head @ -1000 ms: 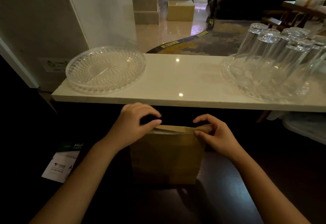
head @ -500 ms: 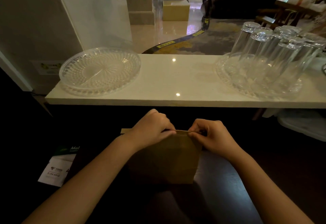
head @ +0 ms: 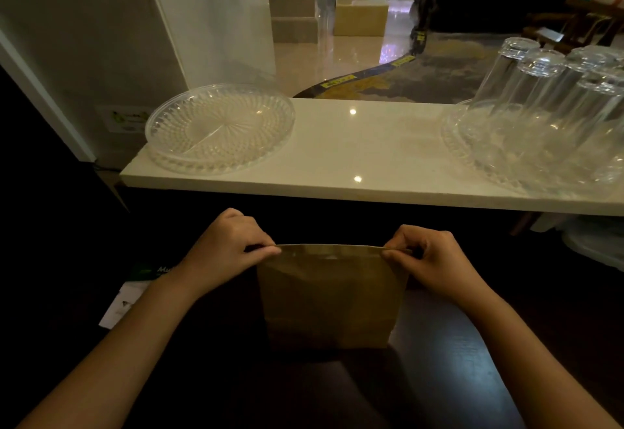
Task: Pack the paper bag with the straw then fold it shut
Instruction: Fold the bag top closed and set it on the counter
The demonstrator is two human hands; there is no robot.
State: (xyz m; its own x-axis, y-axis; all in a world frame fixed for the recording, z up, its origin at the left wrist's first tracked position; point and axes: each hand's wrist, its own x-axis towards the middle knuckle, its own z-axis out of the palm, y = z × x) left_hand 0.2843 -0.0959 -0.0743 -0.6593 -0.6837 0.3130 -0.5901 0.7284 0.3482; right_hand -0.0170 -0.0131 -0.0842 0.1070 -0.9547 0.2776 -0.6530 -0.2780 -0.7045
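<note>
Dark worktop (head: pixel 439 378): left hand (head: pixel 223 253) and right hand (head: pixel 435 259) pinch paper bag (head: pixel 329 297) top corners; keep the crease level while folding.

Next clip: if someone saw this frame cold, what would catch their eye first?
Probably the brown paper bag standing upright on the dark table at centre, its top edge pinched flat between the left hand and right hand at either corner. Behind it, on the white stone counter, sit an empty clear patterned plastic tray at left and a cluster of upturned clear drinking glasses on a second tray at right.
</note>
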